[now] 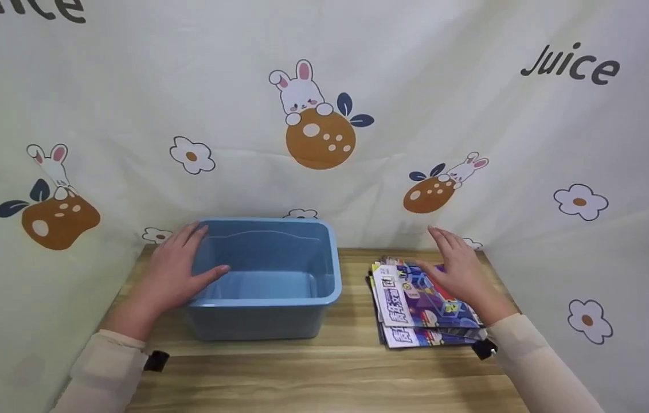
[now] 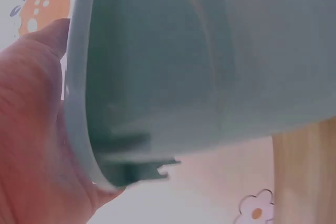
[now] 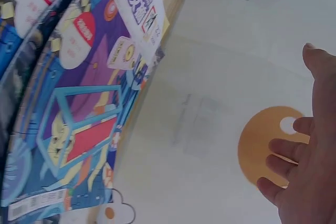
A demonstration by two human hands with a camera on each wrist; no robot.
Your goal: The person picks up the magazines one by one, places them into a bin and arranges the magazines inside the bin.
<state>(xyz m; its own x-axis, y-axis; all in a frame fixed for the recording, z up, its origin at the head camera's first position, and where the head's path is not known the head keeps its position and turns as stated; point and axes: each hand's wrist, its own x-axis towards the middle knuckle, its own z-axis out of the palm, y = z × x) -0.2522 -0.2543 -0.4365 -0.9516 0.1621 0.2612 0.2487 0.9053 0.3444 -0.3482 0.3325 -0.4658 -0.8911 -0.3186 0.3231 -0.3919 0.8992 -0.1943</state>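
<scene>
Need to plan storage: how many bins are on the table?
1: the blue bin stands on the table, left of the magazines, by the left hand. No other shows.

Blue bin (image 1: 255, 322) beside stacked magazines (image 1: 416, 301)
The open-topped bin stands upright on its base; near its right side, apart from it, the purple-covered magazines lie face up, edges unevenly aligned.

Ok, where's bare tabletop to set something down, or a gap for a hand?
Two bare patches of table: the front strip, bordered behind by the blue bin and magazines, and the channel between those two, probably passable by hand. It's crowded at the bin's left, with the left hand there, and over the magazines, where the right hand hovers.
</scene>
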